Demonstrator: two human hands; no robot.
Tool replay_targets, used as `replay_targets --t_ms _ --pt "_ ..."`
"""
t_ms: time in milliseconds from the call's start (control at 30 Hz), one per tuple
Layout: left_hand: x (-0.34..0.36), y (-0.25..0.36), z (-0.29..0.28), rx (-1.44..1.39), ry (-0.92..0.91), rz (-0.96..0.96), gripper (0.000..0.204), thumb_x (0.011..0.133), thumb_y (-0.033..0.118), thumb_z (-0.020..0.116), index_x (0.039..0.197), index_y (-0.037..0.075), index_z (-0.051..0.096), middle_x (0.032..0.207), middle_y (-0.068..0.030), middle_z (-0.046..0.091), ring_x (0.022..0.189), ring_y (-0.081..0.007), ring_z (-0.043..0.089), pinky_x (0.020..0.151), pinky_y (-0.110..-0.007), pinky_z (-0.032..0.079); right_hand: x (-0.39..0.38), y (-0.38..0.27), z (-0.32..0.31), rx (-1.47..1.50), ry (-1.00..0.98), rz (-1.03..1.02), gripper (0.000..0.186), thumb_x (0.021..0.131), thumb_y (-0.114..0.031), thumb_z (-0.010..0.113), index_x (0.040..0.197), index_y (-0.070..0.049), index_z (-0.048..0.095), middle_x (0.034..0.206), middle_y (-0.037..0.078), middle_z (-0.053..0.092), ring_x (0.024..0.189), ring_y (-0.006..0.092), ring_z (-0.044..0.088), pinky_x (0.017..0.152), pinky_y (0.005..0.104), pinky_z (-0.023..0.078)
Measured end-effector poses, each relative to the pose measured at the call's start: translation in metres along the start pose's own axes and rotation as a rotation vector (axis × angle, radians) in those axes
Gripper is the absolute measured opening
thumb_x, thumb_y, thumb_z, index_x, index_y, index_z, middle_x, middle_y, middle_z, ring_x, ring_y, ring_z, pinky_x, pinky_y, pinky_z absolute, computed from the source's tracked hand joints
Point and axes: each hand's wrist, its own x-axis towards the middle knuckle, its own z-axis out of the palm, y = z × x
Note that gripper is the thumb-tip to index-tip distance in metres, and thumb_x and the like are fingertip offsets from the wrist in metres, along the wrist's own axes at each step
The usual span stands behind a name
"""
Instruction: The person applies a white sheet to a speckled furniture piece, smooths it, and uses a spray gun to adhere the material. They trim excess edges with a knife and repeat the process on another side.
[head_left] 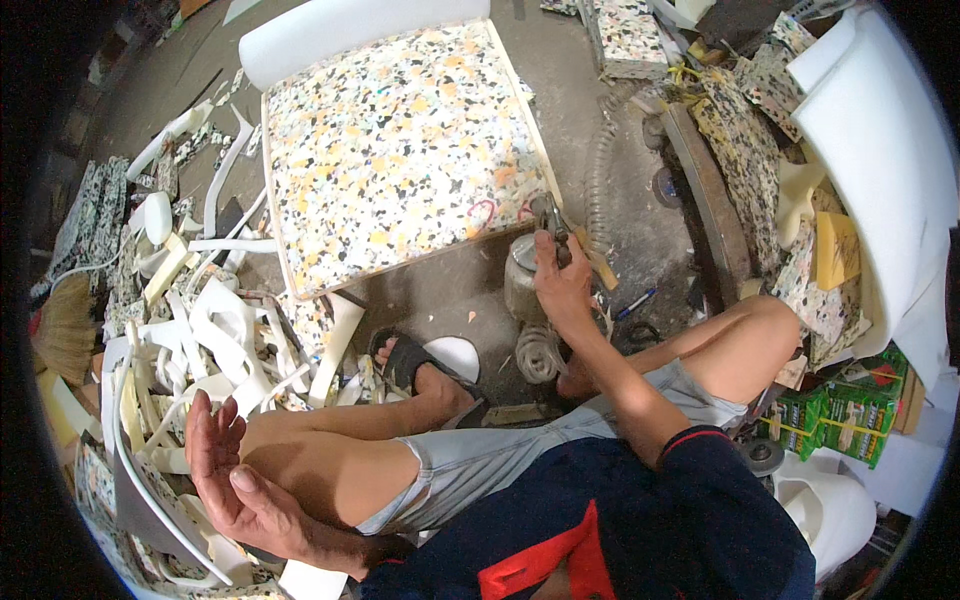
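My right hand (563, 283) grips a spray gun (548, 214) with a metal cup (521, 277) hanging beside it. The gun sits at the near right corner of a multicoloured speckled foam slab (400, 140), which has a pale edge and lies flat ahead of me. Red marks show on the slab near that corner. Across its far edge lies a rolled white foam sheet (350, 38). My left hand (240, 490) is raised over my left knee, palm up and empty, with the fingers loosely stretched and the thumb apart.
Foam offcuts (225, 330) are heaped on the left, near a straw broom (66, 330). A coiled clear hose (600, 170) runs along the floor right of the slab. Farther right stand speckled foam pieces (735, 130), a large white sheet (880, 150) and green packets (855, 410).
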Motion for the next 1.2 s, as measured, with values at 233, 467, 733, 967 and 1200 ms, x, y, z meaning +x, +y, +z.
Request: replay_targets --t_ms 233,467,733,967,1200 --pt "0.000 0.007 0.001 0.034 -0.043 0.005 0.059 0.099 0.044 0.054 0.129 -0.007 0.055 0.135 -0.0267 0.053 0.112 -0.0313 0.062 0.096 -0.039 0.049 0.025 0.003 0.011 0.182 -0.189 0.046 0.061 0.093 -0.060 0.058 0.092 0.000 0.062 0.070 0.005 0.062 0.059 0.0148 0.057 0.056 0.0310 0.045" --pt "-0.006 0.009 -0.004 -0.001 0.014 -0.023 0.063 0.096 0.047 0.056 0.126 -0.008 0.057 0.132 -0.0286 0.054 0.110 -0.0321 0.063 0.095 -0.040 0.050 0.049 -0.012 0.021 0.105 -0.036 -0.011 0.058 0.095 -0.058 0.056 0.084 -0.001 0.060 0.068 0.004 0.059 0.057 0.0126 0.051 0.053 0.0307 0.041" --pt "-0.007 0.006 -0.012 -0.018 -0.005 -0.021 0.064 0.095 0.049 0.058 0.126 -0.007 0.058 0.130 -0.0288 0.055 0.109 -0.0334 0.063 0.094 -0.040 0.050 0.084 -0.042 0.021 0.203 -0.187 -0.039 0.058 0.096 -0.057 0.055 0.082 -0.001 0.057 0.066 0.005 0.056 0.047 0.0121 0.048 0.044 0.0299 0.037" --pt "-0.012 0.001 -0.024 -0.008 -0.055 0.020 0.062 0.098 0.048 0.054 0.128 -0.006 0.056 0.135 -0.0271 0.053 0.115 -0.0338 0.061 0.097 -0.041 0.050 0.114 -0.065 0.033 0.138 -0.012 -0.105 0.052 0.099 -0.048 0.053 0.076 -0.002 0.058 0.058 0.004 0.053 0.042 0.0113 0.047 0.039 0.0286 0.034" --pt "-0.016 -0.003 -0.029 -0.002 -0.023 0.014 0.064 0.097 0.050 0.056 0.126 -0.007 0.057 0.132 -0.0283 0.055 0.111 -0.0334 0.062 0.095 -0.041 0.051 0.133 -0.085 0.051 0.061 -0.001 -0.173 0.046 0.100 -0.045 0.052 0.087 -0.001 0.059 0.062 0.003 0.056 0.043 0.0104 0.046 0.039 0.0276 0.035"
